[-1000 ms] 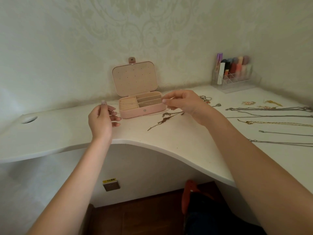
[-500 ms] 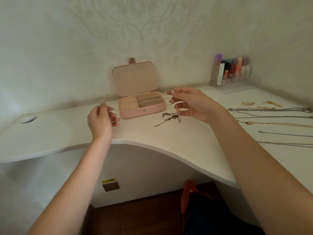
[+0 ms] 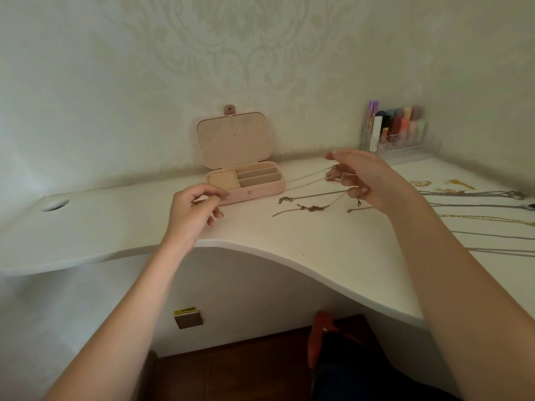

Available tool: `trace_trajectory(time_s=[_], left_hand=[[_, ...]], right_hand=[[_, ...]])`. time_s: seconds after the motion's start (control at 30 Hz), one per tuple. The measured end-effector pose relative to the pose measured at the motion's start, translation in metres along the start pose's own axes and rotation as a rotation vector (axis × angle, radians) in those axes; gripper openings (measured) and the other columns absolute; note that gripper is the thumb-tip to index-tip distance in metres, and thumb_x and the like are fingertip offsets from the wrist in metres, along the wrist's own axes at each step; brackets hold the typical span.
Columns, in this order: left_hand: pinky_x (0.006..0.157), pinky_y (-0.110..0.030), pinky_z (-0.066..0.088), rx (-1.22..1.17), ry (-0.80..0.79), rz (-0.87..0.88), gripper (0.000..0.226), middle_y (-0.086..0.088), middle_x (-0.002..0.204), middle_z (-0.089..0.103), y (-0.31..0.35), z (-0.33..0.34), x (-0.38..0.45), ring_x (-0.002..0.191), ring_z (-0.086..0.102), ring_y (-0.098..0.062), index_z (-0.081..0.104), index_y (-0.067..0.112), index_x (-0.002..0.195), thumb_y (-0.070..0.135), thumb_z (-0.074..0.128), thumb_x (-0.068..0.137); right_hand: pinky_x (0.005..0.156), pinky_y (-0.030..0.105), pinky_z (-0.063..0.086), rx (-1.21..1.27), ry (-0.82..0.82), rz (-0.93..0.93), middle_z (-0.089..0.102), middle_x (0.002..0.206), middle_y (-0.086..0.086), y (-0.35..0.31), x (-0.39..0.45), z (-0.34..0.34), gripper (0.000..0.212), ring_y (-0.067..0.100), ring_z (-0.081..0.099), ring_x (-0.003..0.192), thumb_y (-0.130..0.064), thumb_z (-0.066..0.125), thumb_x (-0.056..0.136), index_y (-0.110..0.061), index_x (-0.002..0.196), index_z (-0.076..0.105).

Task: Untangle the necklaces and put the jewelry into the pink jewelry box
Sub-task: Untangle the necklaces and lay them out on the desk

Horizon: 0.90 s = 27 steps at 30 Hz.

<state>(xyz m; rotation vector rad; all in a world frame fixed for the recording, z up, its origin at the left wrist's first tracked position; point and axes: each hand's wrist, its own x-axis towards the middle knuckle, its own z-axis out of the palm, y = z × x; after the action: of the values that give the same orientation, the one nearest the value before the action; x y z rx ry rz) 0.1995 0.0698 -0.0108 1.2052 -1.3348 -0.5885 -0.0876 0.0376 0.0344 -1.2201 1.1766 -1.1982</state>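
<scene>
One box: pink jewelry box (image 3: 246,183), lid upright, beige compartments, near back edge of white desk (image 3: 115,227).
Chain: thin necklace (image 3: 307,176), from beside box to right hand.
Left hand (image 3: 194,211): fingers curled, pinching at box's front-left corner; contents too small to tell.
Right hand (image 3: 363,176): loosely curled round a gold tangle.
Change: right hand farther right, raised; left hand nearer box.

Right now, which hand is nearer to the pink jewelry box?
Left. The left hand sits just in front of the pink jewelry box, its fingertips by the front left corner. The right hand is off to the box's right, holding a thin chain.
</scene>
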Motion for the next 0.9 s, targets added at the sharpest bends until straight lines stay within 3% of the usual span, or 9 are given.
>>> trace_trajectory(time_s=[0.13, 0.23, 0.4, 0.6, 0.7, 0.77, 0.83, 0.9], left_hand=[[0.045, -0.013, 0.037, 0.106, -0.187, 0.008, 0.033, 0.01, 0.048, 0.06, 0.001, 0.004, -0.005, 0.043, 0.048, -0.002, 0.067, 0.014, 0.067, -0.014, 0.054, 0.077], [0.05, -0.01, 0.034, 0.19, -0.206, 0.046, 0.034, 0.015, 0.056, 0.064, -0.003, 0.005, -0.007, 0.05, 0.046, -0.001, 0.07, 0.019, 0.064, -0.011, 0.058, 0.075], [0.053, -0.011, 0.032, 0.321, -0.259, 0.109, 0.037, 0.008, 0.072, 0.066, -0.007, 0.006, -0.009, 0.056, 0.046, -0.004, 0.075, 0.028, 0.071, -0.006, 0.06, 0.074], [0.057, -0.013, 0.033, 0.358, -0.275, 0.156, 0.042, 0.002, 0.079, 0.066, -0.009, 0.006, -0.007, 0.059, 0.046, -0.006, 0.074, 0.033, 0.073, -0.007, 0.06, 0.075], [0.057, -0.012, 0.034, 0.374, -0.274, 0.162, 0.044, 0.001, 0.079, 0.064, -0.009, 0.006, -0.008, 0.059, 0.046, -0.006, 0.073, 0.035, 0.073, -0.007, 0.06, 0.076], [0.058, -0.013, 0.035, 0.407, -0.232, 0.171, 0.045, 0.006, 0.078, 0.063, -0.009, 0.007, -0.008, 0.06, 0.048, -0.006, 0.072, 0.038, 0.072, -0.005, 0.06, 0.076], [0.062, -0.019, 0.038, 0.437, -0.176, 0.169, 0.043, 0.007, 0.079, 0.064, -0.01, 0.008, -0.009, 0.064, 0.05, -0.01, 0.07, 0.04, 0.07, -0.001, 0.06, 0.075], [0.065, -0.027, 0.042, 0.463, -0.126, 0.171, 0.04, 0.007, 0.081, 0.065, -0.011, 0.01, -0.01, 0.068, 0.054, -0.015, 0.07, 0.04, 0.068, 0.001, 0.061, 0.075]], right_hand=[[0.034, 0.015, 0.016, 0.031, 0.005, 0.002, 0.06, 0.064, -0.003, 0.0, -0.004, -0.005, 0.013, 0.004, 0.037, 0.044, -0.027, 0.056, 0.092, -0.02, 0.095, 0.067], [0.034, 0.015, 0.017, 0.011, 0.004, -0.016, 0.06, 0.064, -0.003, 0.002, -0.004, -0.004, 0.014, 0.004, 0.038, 0.043, -0.027, 0.056, 0.092, -0.02, 0.095, 0.067], [0.037, 0.015, 0.023, -0.024, 0.083, -0.046, 0.064, 0.064, -0.004, 0.003, -0.001, -0.006, 0.014, 0.006, 0.042, 0.05, -0.028, 0.057, 0.09, -0.021, 0.093, 0.069], [0.062, 0.023, 0.043, -0.381, 0.246, -0.283, 0.07, 0.072, 0.002, 0.018, 0.006, 0.0, 0.012, 0.009, 0.06, 0.064, -0.021, 0.057, 0.088, -0.019, 0.087, 0.069], [0.061, 0.01, 0.042, -0.513, 0.258, -0.407, 0.066, 0.074, -0.007, 0.022, 0.01, 0.0, 0.011, -0.007, 0.057, 0.061, -0.017, 0.057, 0.089, -0.022, 0.085, 0.067], [0.064, 0.012, 0.041, -0.645, 0.247, -0.413, 0.065, 0.079, -0.011, 0.025, 0.012, -0.003, 0.015, -0.005, 0.054, 0.065, -0.014, 0.056, 0.087, -0.022, 0.086, 0.068], [0.076, 0.022, 0.044, -0.739, 0.195, -0.344, 0.067, 0.092, -0.011, 0.026, 0.012, -0.007, 0.02, 0.0, 0.053, 0.076, -0.013, 0.055, 0.086, -0.026, 0.084, 0.07], [0.092, 0.031, 0.039, -0.902, 0.161, -0.264, 0.065, 0.095, -0.012, 0.024, 0.011, -0.009, 0.024, 0.007, 0.052, 0.083, -0.013, 0.053, 0.084, -0.03, 0.082, 0.07]])
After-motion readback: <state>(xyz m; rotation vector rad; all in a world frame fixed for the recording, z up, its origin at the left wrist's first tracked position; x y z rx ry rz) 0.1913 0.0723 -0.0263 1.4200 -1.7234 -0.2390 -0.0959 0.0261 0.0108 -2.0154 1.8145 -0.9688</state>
